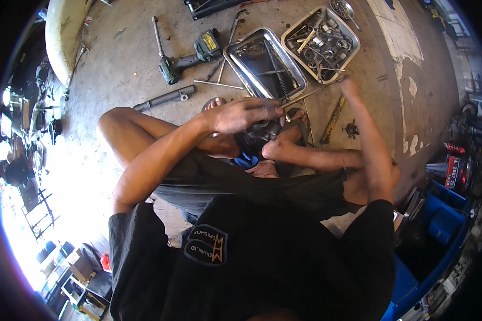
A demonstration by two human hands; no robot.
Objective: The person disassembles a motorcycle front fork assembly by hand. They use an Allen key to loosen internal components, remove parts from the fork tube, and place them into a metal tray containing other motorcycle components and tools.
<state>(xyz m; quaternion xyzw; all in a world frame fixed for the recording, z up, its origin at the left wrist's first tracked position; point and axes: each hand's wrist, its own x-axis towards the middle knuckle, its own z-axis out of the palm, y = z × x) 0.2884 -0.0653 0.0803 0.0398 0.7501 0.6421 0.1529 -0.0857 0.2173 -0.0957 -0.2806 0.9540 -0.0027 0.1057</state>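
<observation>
Left hand: appearing at the centre of the frame, its grip lying over a black mechanical part, with the fingers pointing right; whether that grip is closing on the part cannot be told, the underside being hidden. Right hand: reaching to the right of upper centre, its grip closing around the outer end of a slender metal bar, which is running down leftward toward the black part. Black mechanical part: sitting at the centre of the frame, between the person's folded legs. Rectangular metal tray: resting on the concrete floor at upper centre, holding a coil spring and a polished tube. Second metal tray: standing beside it at upper right of centre, containing assorted sockets and wrenches. Green-and-black cordless impact wrench: lying at upper left of centre, a long extension protruding upward. Dark cylindrical tube: lying below the wrench. T-handle: lying between that wrench and the first tray.
</observation>
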